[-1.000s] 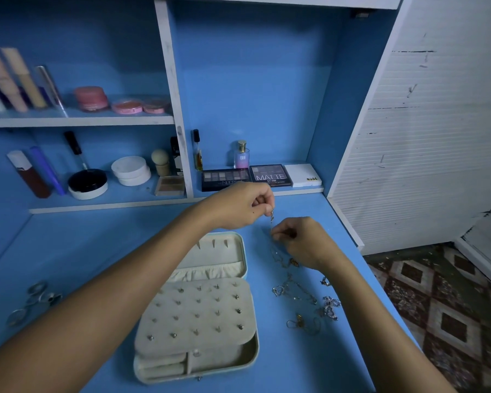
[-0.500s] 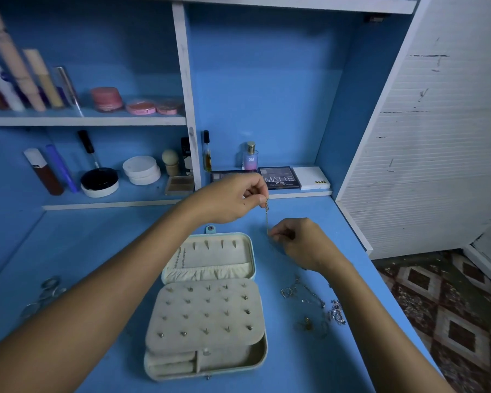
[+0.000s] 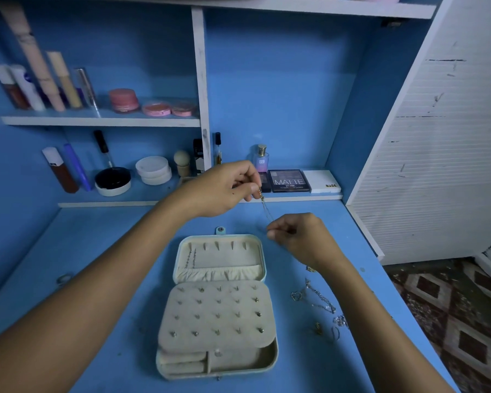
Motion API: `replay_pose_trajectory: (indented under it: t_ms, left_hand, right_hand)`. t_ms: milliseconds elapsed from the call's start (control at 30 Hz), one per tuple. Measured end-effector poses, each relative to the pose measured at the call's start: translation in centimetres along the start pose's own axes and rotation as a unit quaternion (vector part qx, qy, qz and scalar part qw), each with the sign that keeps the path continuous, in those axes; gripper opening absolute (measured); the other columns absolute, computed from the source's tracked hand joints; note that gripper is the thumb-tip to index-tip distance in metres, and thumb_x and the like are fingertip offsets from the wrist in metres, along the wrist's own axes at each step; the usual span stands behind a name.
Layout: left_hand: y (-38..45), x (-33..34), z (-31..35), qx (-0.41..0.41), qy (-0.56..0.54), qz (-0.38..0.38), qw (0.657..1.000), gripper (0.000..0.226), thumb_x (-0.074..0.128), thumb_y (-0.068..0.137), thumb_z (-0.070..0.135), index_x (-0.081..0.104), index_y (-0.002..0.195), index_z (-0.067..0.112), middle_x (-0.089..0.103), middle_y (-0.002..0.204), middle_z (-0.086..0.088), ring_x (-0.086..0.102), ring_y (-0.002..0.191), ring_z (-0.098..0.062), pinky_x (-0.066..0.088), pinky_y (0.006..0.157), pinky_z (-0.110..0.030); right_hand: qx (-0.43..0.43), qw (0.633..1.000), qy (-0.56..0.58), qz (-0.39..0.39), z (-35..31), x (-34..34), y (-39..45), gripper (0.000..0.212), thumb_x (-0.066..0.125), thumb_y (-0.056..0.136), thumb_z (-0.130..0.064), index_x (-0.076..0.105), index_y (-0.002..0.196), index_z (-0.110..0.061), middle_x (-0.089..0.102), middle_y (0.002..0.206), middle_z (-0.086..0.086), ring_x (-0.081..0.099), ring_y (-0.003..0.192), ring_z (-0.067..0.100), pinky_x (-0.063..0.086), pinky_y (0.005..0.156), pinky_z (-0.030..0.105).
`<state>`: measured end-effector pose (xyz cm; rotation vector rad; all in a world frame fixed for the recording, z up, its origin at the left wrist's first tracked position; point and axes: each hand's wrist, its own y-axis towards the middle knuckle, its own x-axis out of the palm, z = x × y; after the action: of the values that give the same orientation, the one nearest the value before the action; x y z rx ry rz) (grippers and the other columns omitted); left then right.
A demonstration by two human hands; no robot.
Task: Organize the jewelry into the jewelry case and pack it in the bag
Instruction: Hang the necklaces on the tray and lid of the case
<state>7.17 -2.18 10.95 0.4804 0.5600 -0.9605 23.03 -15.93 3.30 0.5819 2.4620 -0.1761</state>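
Clearly mid-sorting: a thin gold chain (image 3: 265, 208) stretched taut between both hands above the table's far edge, beyond the open jewelry case (image 3: 219, 304) sitting mid-table. Left hand (image 3: 224, 188) raised highest, pinching the chain's upper end, wrist bent down. Right hand (image 3: 298, 236) lower and nearer the right edge, fingers curled, pinching the lower end. Probably next: carrying the chain over to a free hook in the case's lid, beside one chain already hung at its left. More loose jewelry (image 3: 318, 304) still heaped toward the right edge. No bag in view
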Motion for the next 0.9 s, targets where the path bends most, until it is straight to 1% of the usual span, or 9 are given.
replay_pose_trajectory:
  t_ms: [100, 167, 200, 300, 367, 467, 667, 800, 900]
  left_hand:
    - [-0.4, -0.5, -0.4, -0.001, -0.006, 0.013, 1.000, 0.012, 0.052, 0.101, 0.013, 0.056, 0.093, 0.021, 0.072, 0.093, 0.005, 0.068, 0.087, -0.010, 0.054, 0.089, -0.035]
    - [-0.7, -0.9, -0.6, -0.004, -0.006, 0.017, 1.000, 0.012, 0.052, 0.101, 0.015, 0.056, 0.093, 0.022, 0.072, 0.093, 0.005, 0.068, 0.088, -0.009, 0.055, 0.088, -0.042]
    - [-0.9, -1.1, -0.7, -0.005, -0.007, 0.020, 1.000, 0.012, 0.052, 0.101, 0.015, 0.056, 0.093, 0.022, 0.072, 0.092, 0.005, 0.067, 0.087, -0.008, 0.055, 0.085, -0.040]
    - [-1.4, -1.5, -0.6, -0.011, -0.022, 0.028, 0.999, 0.009, 0.051, 0.101, 0.013, 0.056, 0.095, 0.017, 0.072, 0.091, 0.007, 0.066, 0.083, -0.004, 0.046, 0.071, -0.017]
    - [-1.8, -1.9, -0.7, -0.020, -0.029, 0.031, 0.999, 0.008, 0.050, 0.102, 0.014, 0.056, 0.097, 0.017, 0.073, 0.090, 0.009, 0.067, 0.084, -0.003, 0.044, 0.068, -0.016]
    - [-2.3, -2.5, -1.0, -0.025, -0.039, 0.032, 0.998, 0.009, 0.048, 0.103, 0.014, 0.055, 0.098, 0.016, 0.074, 0.090, 0.011, 0.068, 0.088, -0.007, 0.050, 0.075, -0.033]
    - [-3.3, -3.3, -1.1, -0.017, -0.059, 0.044, 0.997, 0.008, 0.047, 0.103, 0.011, 0.054, 0.098, 0.011, 0.074, 0.097, 0.003, 0.069, 0.090, -0.008, 0.052, 0.077, -0.030]
    - [-3.8, -3.7, -0.8, -0.025, -0.117, 0.058, 0.991, 0.009, 0.043, 0.105, 0.012, 0.050, 0.099, 0.012, 0.074, 0.105, 0.002, 0.069, 0.100, -0.012, 0.053, 0.089, -0.034]
    - [-4.1, -4.0, -0.6, -0.037, -0.183, 0.061, 0.981, 0.013, 0.040, 0.106, 0.013, 0.046, 0.096, 0.016, 0.075, 0.101, 0.000, 0.070, 0.100, -0.016, 0.051, 0.096, -0.040]
  right_hand:
    - [0.003, 0.999, 0.041, -0.009, -0.6, -0.4, 0.0, 0.004, 0.077, 0.087, -0.025, 0.075, 0.083, -0.024, 0.064, 0.065, -0.011, 0.052, 0.053, -0.002, 0.041, 0.052, 0.010]
    - [0.003, 0.997, 0.069, -0.025, -1.2, -0.5, -0.1, 0.007, 0.074, 0.089, -0.024, 0.075, 0.084, -0.020, 0.066, 0.066, -0.011, 0.055, 0.057, 0.000, 0.043, 0.057, 0.012]
    - [0.003, 0.996, 0.082, -0.030, -1.4, -0.5, 0.0, 0.008, 0.073, 0.091, -0.023, 0.074, 0.085, -0.018, 0.068, 0.067, -0.010, 0.059, 0.060, 0.001, 0.044, 0.058, 0.013]
    - [0.003, 0.995, 0.102, -0.022, -2.0, -0.5, 0.0, 0.007, 0.074, 0.090, -0.023, 0.075, 0.085, -0.019, 0.074, 0.075, -0.003, 0.067, 0.071, 0.007, 0.048, 0.062, 0.017]
    - [0.005, 0.992, 0.123, -0.014, -2.5, -0.4, 0.0, 0.006, 0.075, 0.088, -0.022, 0.077, 0.087, -0.017, 0.076, 0.081, 0.001, 0.071, 0.075, 0.012, 0.049, 0.061, 0.015]
    - [0.007, 0.987, 0.163, -0.011, -3.5, -0.6, -0.1, 0.008, 0.077, 0.085, -0.017, 0.078, 0.091, -0.011, 0.077, 0.080, -0.003, 0.072, 0.069, 0.009, 0.046, 0.058, 0.009]
    - [-0.025, 0.990, 0.142, 0.004, -5.2, -1.1, 0.0, 0.008, 0.075, 0.087, -0.018, 0.075, 0.094, -0.022, 0.076, 0.076, -0.009, 0.073, 0.072, 0.006, 0.046, 0.059, 0.008]
    - [-0.058, 0.988, 0.139, 0.016, -6.2, -1.7, 0.4, 0.010, 0.067, 0.095, -0.016, 0.071, 0.103, -0.021, 0.073, 0.076, -0.008, 0.072, 0.072, 0.005, 0.050, 0.060, 0.012]
    - [-0.081, 0.982, 0.169, 0.001, -7.1, -2.2, 0.6, 0.017, 0.060, 0.099, -0.012, 0.069, 0.109, -0.021, 0.072, 0.079, -0.005, 0.072, 0.075, 0.009, 0.054, 0.068, 0.021]
